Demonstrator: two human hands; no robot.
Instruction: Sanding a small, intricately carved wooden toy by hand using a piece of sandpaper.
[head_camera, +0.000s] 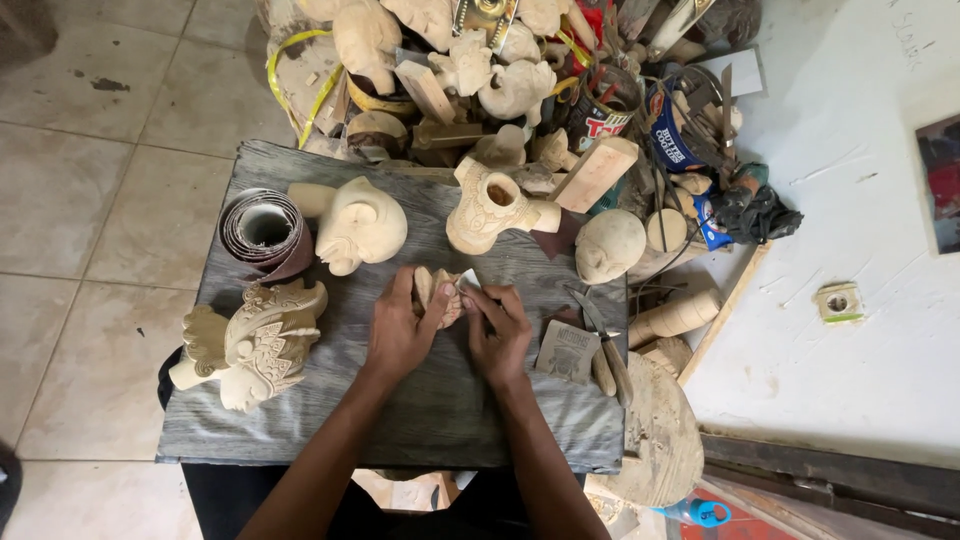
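On the grey wooden board (330, 420) my left hand (400, 335) grips a small pale wood carving (437, 293), its fingers wrapped around the left side. From the right, my right hand (497, 328) presses on the same carving, with a small whitish scrap (468, 279), perhaps sandpaper, pinched at its fingertips. Both hands meet at the middle of the board.
A sandpaper roll (262, 230), a carved head (358, 225), an ornate carved figure (250, 340) and a hollow carving (490, 208) lie on the board. Carving knives (605, 350) and a sandpaper scrap (567, 350) sit at right. A heap of carvings and cans (520, 70) fills the back.
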